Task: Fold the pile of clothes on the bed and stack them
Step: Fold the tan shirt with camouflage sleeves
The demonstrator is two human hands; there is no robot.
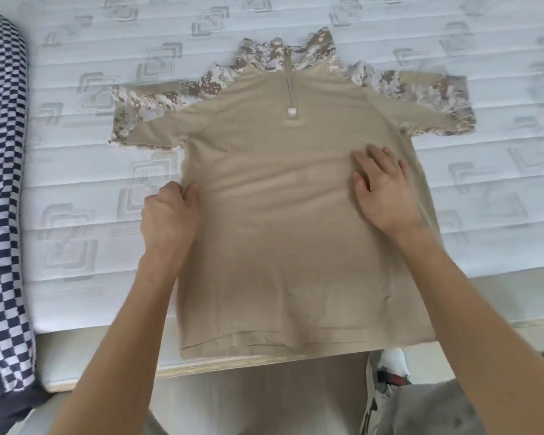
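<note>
A: Where does the shirt (280, 215) lie?

B: Flat, front up, in the middle of the mattress (264, 20), collar toward twelve o'clock and hem toward six, where it hangs just over the bed's near edge. The body is plain tan; the collar and both short sleeves, spread toward nine and three, are in a brown and white pixel camouflage.

A: Any brand or writing on it?

B: None that I can read. A short zip runs down from the collar and ends at a small pale tab (291, 112), too blurred to tell whether it is printed. The mattress shows only a quilted pattern of nested squares.

A: And the left hand (170, 215)?

B: At the shirt's side seam, toward nine o'clock from its centre. The fingers are curled and pinch the edge of the cloth.

A: The right hand (387, 189)?

B: Toward two o'clock from the centre, lying on the tan body with fingers straight and spread, palm down on the cloth and gripping nothing.

A: What else is around?

B: A dark blanket (4, 199) with a navy and white chequered band lies along the bed's nine o'clock side. At five o'clock, below the hem, a white shoe (387, 368) with a red and black detail shows on the floor, beside grey cloth at the frame's corner.
</note>
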